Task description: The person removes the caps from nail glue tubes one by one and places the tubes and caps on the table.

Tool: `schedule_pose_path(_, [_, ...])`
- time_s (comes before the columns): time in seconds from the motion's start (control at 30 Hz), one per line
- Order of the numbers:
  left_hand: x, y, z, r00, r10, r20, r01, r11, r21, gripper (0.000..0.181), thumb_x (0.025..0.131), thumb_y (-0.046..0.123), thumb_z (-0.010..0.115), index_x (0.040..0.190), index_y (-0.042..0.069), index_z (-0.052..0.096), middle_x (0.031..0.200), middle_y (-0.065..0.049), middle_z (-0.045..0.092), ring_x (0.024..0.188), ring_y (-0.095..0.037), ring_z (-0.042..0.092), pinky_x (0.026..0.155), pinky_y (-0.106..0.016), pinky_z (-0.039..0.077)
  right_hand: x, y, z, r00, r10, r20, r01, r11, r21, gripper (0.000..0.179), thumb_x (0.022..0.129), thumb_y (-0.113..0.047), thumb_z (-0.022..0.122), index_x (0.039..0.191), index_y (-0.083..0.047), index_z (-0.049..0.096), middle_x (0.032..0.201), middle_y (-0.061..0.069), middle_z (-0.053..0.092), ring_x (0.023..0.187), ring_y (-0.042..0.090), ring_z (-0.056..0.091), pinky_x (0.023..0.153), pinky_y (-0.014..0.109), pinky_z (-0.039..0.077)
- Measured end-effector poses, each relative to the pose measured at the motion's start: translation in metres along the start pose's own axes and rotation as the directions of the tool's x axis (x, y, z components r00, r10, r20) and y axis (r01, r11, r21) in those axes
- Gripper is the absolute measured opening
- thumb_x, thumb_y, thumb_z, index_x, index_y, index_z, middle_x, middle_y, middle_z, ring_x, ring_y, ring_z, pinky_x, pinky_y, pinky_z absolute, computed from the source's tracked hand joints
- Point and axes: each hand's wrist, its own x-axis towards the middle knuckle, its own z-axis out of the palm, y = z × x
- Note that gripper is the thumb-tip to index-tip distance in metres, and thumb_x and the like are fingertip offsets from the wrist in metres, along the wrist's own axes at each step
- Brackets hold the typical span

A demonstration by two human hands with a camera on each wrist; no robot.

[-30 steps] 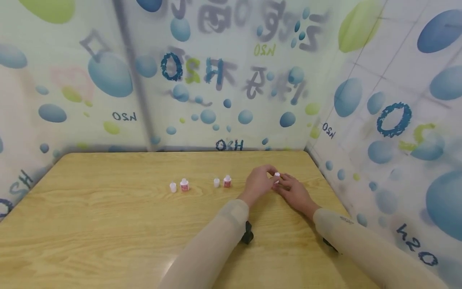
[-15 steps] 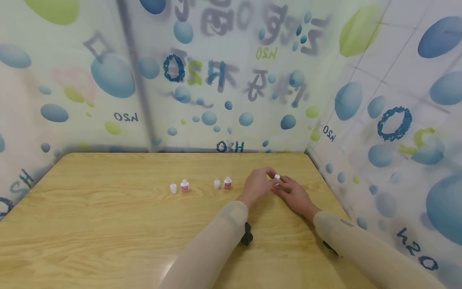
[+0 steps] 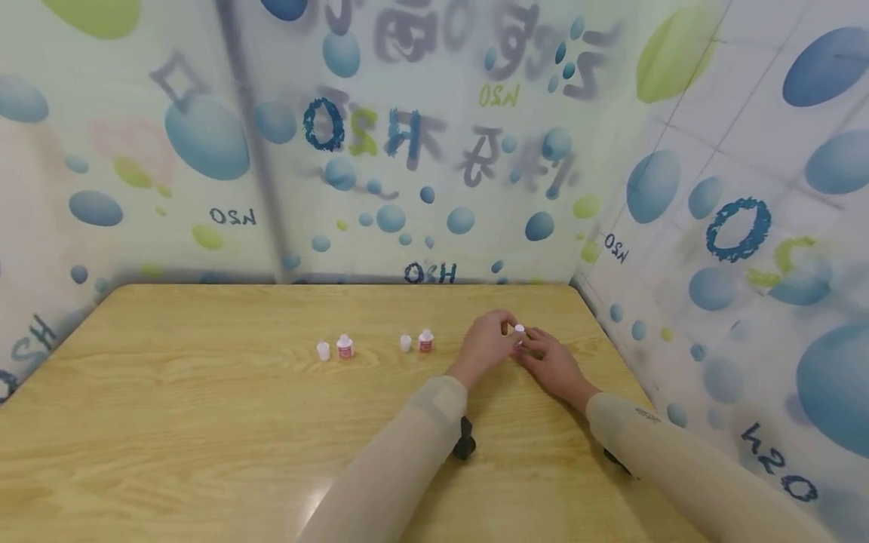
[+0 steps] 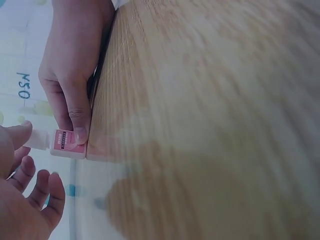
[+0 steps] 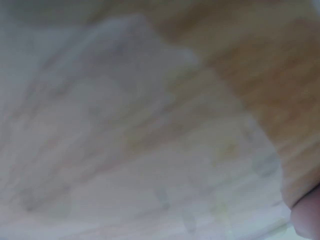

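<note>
In the left wrist view a small white bottle (image 4: 67,145) with a pink label stands on the table. The right hand (image 4: 72,60) holds its body low down, with the thumb against the label. At the bottle's white cap (image 4: 39,139), the left hand (image 4: 25,195) pinches with its thumb, while its other fingers curve loosely below. From the head, the left hand (image 3: 485,343) and right hand (image 3: 553,366) meet at the table's far right, and the cap (image 3: 519,329) shows between them. Only a blurred fingertip (image 5: 306,220) shows in the right wrist view.
Two more pink-labelled bottles, a left one (image 3: 345,347) and a middle one (image 3: 425,342), stand upright on the wooden table (image 3: 204,422). Beside each is a small white cap, one on the left (image 3: 323,351) and another (image 3: 405,343). A patterned curtain (image 3: 434,226) hangs behind the table.
Both hands stay at the bottle with only tiny finger movement. The head view shifts slightly; the other bottles and caps keep their places.
</note>
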Motion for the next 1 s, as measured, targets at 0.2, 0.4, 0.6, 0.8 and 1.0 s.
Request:
schedule_pose_path(0.2, [0.0015, -0.0040, 0.0031, 1.000, 0.021, 0.022, -0.020, 0.998, -0.052, 0.022, 0.107, 0.027, 0.066, 0.126, 0.017, 0.069, 0.097, -0.001, 0.067, 0.075, -0.012, 0.055, 0.063, -0.024, 0.044, 0.0011, 0.0026, 0.0020, 1.000, -0.007, 0.009, 0.007, 1.000, -0.004, 0.047, 0.105, -0.028, 0.069, 0.148, -0.010, 0.062, 0.161, 0.020, 0.051, 0.154, 0.048, 0.040, 0.122, 0.068, 0.034])
schedule_pose_path(0.4, [0.0040, -0.0009, 0.0032, 0.998, 0.040, 0.040, -0.038, 0.998, -0.048, 0.021, 0.110, 0.022, 0.061, 0.128, 0.017, 0.070, 0.106, -0.001, 0.070, 0.080, -0.012, 0.057, 0.066, -0.024, 0.047, 0.0025, 0.0042, 0.0003, 1.000, -0.026, -0.012, 0.026, 1.000, -0.013, 0.048, 0.105, -0.027, 0.069, 0.148, -0.009, 0.061, 0.161, 0.021, 0.051, 0.154, 0.049, 0.040, 0.122, 0.069, 0.034])
schedule_pose_path(0.6, [-0.0005, 0.0008, 0.0015, 1.000, 0.005, 0.015, -0.003, 0.996, -0.085, 0.021, 0.106, 0.030, 0.068, 0.122, 0.015, 0.067, 0.091, -0.001, 0.068, 0.071, -0.012, 0.059, 0.062, -0.025, 0.046, -0.0006, -0.0001, -0.0012, 1.000, 0.005, 0.016, -0.005, 1.000, 0.009, 0.049, 0.107, -0.028, 0.066, 0.151, -0.009, 0.058, 0.164, 0.021, 0.047, 0.156, 0.049, 0.036, 0.123, 0.070, 0.031])
schedule_pose_path(0.8, [-0.0032, -0.0005, 0.0001, 0.999, 0.027, 0.026, -0.025, 0.997, -0.074, 0.024, 0.110, 0.026, 0.060, 0.129, 0.017, 0.069, 0.101, -0.002, 0.071, 0.074, -0.013, 0.058, 0.064, -0.025, 0.046, -0.0005, -0.0012, -0.0007, 1.000, -0.017, 0.025, 0.017, 1.000, 0.002, 0.047, 0.106, -0.027, 0.067, 0.150, -0.010, 0.059, 0.163, 0.019, 0.049, 0.155, 0.048, 0.039, 0.123, 0.068, 0.033])
schedule_pose_path(1.0, [-0.0021, 0.0005, 0.0003, 1.000, 0.016, 0.014, -0.016, 0.999, -0.043, 0.020, 0.107, 0.034, 0.065, 0.119, 0.017, 0.068, 0.098, -0.001, 0.070, 0.077, -0.014, 0.059, 0.066, -0.025, 0.047, -0.0024, -0.0021, -0.0017, 1.000, -0.018, 0.012, 0.018, 1.000, 0.010, 0.047, 0.106, -0.024, 0.067, 0.150, -0.009, 0.059, 0.163, 0.021, 0.049, 0.154, 0.048, 0.039, 0.123, 0.068, 0.033])
